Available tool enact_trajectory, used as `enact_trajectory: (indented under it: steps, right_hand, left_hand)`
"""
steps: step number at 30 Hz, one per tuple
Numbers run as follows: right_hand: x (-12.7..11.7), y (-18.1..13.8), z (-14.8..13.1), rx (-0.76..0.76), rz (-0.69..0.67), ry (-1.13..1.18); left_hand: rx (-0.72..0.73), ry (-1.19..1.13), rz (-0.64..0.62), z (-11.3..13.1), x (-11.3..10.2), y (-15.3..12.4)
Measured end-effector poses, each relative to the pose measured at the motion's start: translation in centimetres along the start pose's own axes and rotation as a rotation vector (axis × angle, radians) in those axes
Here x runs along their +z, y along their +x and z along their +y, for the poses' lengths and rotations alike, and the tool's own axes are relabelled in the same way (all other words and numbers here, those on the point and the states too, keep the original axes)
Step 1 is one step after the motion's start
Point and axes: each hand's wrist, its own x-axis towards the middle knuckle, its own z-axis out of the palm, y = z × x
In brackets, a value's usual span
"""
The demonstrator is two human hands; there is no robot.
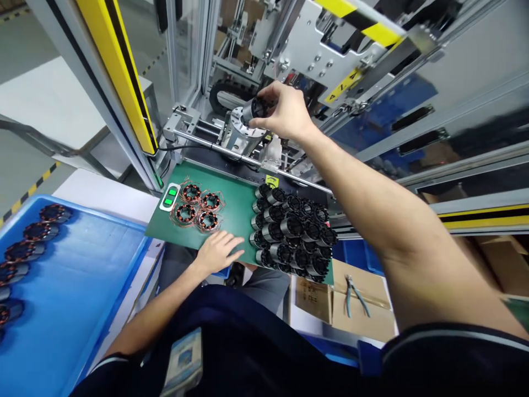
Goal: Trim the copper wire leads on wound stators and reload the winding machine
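My right hand point(285, 110) reaches into the machine, thumb and fingers closed around a bare motor stator core point(253, 110), grey-sided with black ends. The core is tilted at the round metal fixture point(239, 124); whether it is seated there I cannot tell. Fingers spread, my left hand point(219, 251) rests at the front edge of the green work board point(237, 204) and holds nothing. Just beyond it lie several copper-wound stators point(209, 220) with loose wire ends. To its right, bare stator cores point(291, 226) are stacked in rows on the board.
A blue tray point(95, 264) at the left holds a row of wound stators point(25, 251). Two green buttons point(169, 197) sit at the board's left end. Pliers point(354, 298) lie on a cardboard box point(367, 325) at lower right. Yellow-edged machine posts point(118, 71) flank the opening.
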Motion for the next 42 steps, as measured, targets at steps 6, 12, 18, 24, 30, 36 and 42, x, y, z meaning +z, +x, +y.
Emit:
enact_trajectory:
  steps: [6,12,18,24,30,36,42]
  right_hand:
    - [1.2,3.9,3.1,-0.028,-0.101,-0.19]
    - [-0.4,5.7,2.7,-0.087,-0.249,-0.28]
    - [-1.4,7.2,1.1,0.014,-0.341,-0.239]
    - [-1.0,7.2,0.5,0.057,-0.342,-0.16]
    - [-0.7,9.0,2.1,-0.019,-0.365,-0.125]
    - [0.4,6.0,2.6,-0.127,-0.383,-0.307]
    - [6.8,-1.8,1.6,-0.032,-0.247,-0.25]
  left_hand:
    - [0.13,0.214,0.168,-0.3,1.3,0.1]
    - [0.141,0.291,0.175,-0.1,2.1,0.1]
    - [0.136,0.307,0.199,-0.1,2.2,0.2]
    - [0.121,0.319,0.2,0.0,2.2,0.2]
    - [0.043,0.248,0.084,-0.1,2.4,0.0]
    - [0.028,0.291,0.092,0.0,2.5,0.0]
    - [0.055,0.335,0.174,0.1,2.7,0.1]
